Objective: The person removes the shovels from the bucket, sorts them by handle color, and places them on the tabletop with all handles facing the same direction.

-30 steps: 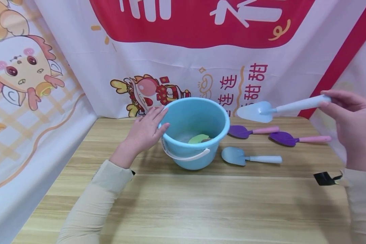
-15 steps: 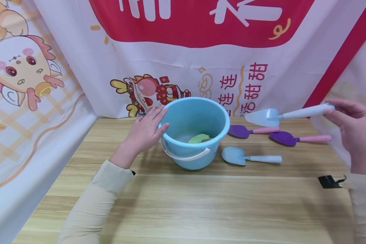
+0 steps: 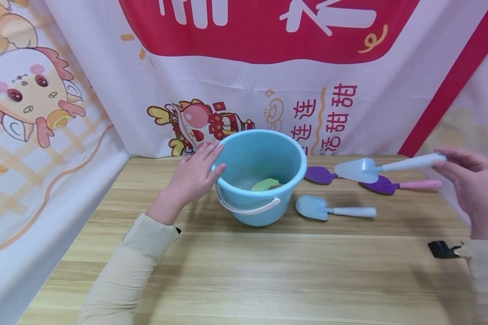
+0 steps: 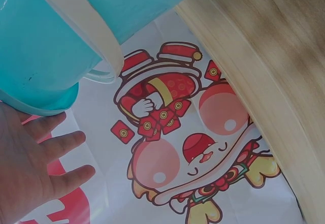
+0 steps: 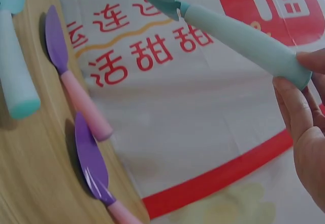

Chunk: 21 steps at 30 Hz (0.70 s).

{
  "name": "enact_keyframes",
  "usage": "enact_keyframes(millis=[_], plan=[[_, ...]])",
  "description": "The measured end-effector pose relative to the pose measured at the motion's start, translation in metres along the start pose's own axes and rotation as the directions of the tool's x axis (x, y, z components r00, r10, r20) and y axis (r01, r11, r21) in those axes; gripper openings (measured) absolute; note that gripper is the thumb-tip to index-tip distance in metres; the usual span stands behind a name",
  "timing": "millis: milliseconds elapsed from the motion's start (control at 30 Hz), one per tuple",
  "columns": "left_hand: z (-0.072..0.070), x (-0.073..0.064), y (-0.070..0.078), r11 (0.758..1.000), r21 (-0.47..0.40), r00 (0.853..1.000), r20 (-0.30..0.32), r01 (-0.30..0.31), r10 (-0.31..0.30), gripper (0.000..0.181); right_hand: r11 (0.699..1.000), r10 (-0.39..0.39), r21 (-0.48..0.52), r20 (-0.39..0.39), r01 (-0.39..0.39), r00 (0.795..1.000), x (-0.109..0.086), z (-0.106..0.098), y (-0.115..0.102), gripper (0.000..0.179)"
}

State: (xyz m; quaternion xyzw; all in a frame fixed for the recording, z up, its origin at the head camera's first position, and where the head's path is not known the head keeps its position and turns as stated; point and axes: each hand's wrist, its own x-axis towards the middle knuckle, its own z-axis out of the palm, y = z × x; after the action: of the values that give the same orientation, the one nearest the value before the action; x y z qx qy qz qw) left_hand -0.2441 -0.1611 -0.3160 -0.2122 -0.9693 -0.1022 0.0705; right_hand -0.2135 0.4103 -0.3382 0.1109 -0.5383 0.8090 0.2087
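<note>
Head view: R hand (image 3: 473, 180) is pinching the light-blue trowel (image 3: 392, 166) by its handle end, and this trowel is hanging lower than 1 sec ago, still in the air, so prob. the work is nearing a put-down outside the bucket (image 3: 264, 158). L hand (image 3: 193, 174) is resting on the bucket's rim w/ straight, spread fingers, seemingly steadying it. Around: the second light-blue trowel (image 3: 337, 211) is lying on the worktop (image 3: 248, 280) near the bucket; the first purple trowel (image 3: 318, 175) and the other purple trowel (image 3: 402, 185) are lying behind it, taking up space beneath. Inside the bucket, a green piece (image 3: 265, 184) is showing only partly, so I can't tell what it is.
</note>
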Motion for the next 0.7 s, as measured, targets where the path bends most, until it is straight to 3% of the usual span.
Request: enact_keyframes(millis=[200,333,433,567,700], plan=[[0.001,0.000,-0.001,1.000,0.005,1.000,-0.001,0.004,-0.003,0.068,0.997,-0.047,0.060,0.060,0.044,0.997,-0.002,-0.023,0.006,0.028],[0.000,-0.001,-0.001,1.000,0.006,1.000,-0.005,0.005,-0.005,0.069,0.984,-0.080,0.166,0.108,0.061,0.991,-0.002,-0.036,0.012,0.027],[0.000,-0.001,-0.001,1.000,0.005,1.000,-0.009,0.005,-0.005,0.069,0.983,-0.110,0.161,0.149,0.086,0.983,-0.003,-0.043,0.014,0.027],[0.001,-0.001,-0.001,1.000,0.006,1.000,-0.011,0.007,-0.006,0.068,0.992,-0.114,0.079,0.172,0.102,0.979,-0.006,-0.052,0.015,0.028],[0.000,-0.001,-0.001,1.000,0.008,1.000,-0.009,0.008,-0.008,0.068,0.988,-0.092,0.136,0.155,0.071,0.984,-0.009,-0.060,0.017,0.030]])
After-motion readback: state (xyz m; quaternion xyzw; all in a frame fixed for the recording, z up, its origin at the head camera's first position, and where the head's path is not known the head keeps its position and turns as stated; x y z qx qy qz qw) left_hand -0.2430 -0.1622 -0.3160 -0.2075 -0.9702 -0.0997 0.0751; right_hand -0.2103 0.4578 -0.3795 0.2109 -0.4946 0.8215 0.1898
